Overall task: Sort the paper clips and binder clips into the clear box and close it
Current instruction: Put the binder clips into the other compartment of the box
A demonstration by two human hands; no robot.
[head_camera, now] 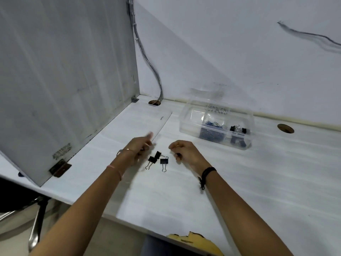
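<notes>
Nearly done sorting, by the look of it. Three black binder clips (157,160) left loose on the white counter (258,182), bunched together between the two hands, wire handles pointing toward the near edge. Clear box (215,124) well apart from them, up and to the right near the wall, lid raised and blurred; blue paper clips (213,124) heaped in its middle compartment, a few black binder clips (238,128) in the right one, left compartment apparently bare.

Left hand (139,146) just beside the loose clips, thumb stuck up, fingers (145,147) curled and smeared by motion; whether closed on a clip, impossible to tell. Right hand (183,150) curled into a loose fist on the other side of the clips, fingers (176,145) drawn together, something small and dark peeking out beneath them, possibly a binder clip, too small to say for sure.

Step in hand, as a judgement: gathering the last binder clips for the right compartment. Next move calling for a pinch on the black bodies rather than the springy wire loops, then a carry across to the box and a drop past the divider, clear of the paper clips. After that, only the lid to bring down and press shut.
</notes>
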